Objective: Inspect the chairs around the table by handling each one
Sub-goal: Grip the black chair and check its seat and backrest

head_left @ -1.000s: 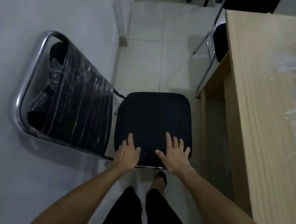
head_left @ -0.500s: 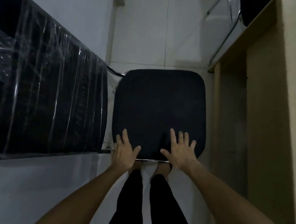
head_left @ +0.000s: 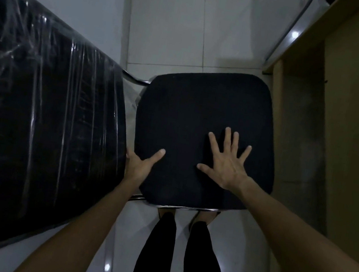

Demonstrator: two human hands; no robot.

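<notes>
A chair with a chrome frame fills the view. Its black padded seat (head_left: 199, 120) lies below me, and its black backrest (head_left: 34, 124), wrapped in clear plastic film, stands at the left. My left hand (head_left: 139, 167) grips the seat's left edge, thumb on top and fingers hidden down the side. My right hand (head_left: 228, 164) rests flat on the seat's right half with fingers spread, holding nothing.
The wooden table (head_left: 353, 116) stands close at the right, its side panel beside the seat. Another chair's chrome frame (head_left: 289, 28) shows at the top right. White tiled floor (head_left: 192, 20) lies ahead, a white wall at the left. My legs stand at the seat's near edge.
My head has come lower and nearer to the seat. My right hand slid further onto the seat. My left hand moved from the near edge to the left edge and wrapped around it.
</notes>
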